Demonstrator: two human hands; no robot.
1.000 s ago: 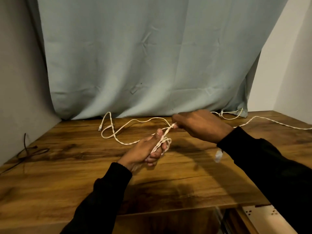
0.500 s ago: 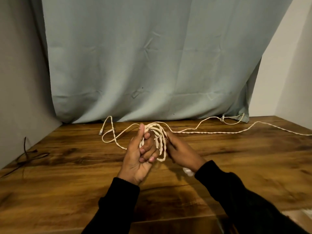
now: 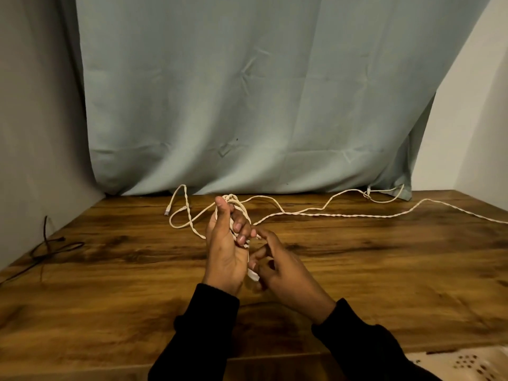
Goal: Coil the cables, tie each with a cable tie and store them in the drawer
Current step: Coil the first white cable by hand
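Head view, scene: a white braided cable (image 3: 343, 215) is seen being wound at a wooden table (image 3: 384, 270), backed by a pale blue-grey curtain (image 3: 247, 105).
Left hand: the left hand (image 3: 224, 251) is held upright, palm toward the camera, with the fingers curled over a small bundle of loops; the coil so far is gripped there, above the table's middle.
Right hand: the right hand (image 3: 277, 266) is held just beside the left, to its right and slightly lower; the strand appears to be pinched between thumb and forefinger near the left fingertips, the other fingers loosely bent. A small white piece, perhaps a plug or a tie, is glimpsed between the palms; which it is cannot be told.
Key relation: the uncoiled length is laid out to the right and away from the hands, its long axis running across the table toward the far right edge. The right hand is judged the nearer to that slack, so the next turn is likely to be fed from that side.
Loose end: a shorter tail with a connector (image 3: 166, 213) is left lying to the left of the hands.
Elsewhere: a dark cable (image 3: 52, 246) is seen at the far left, untouched.
Writing: no brand, label or lettering can be read.
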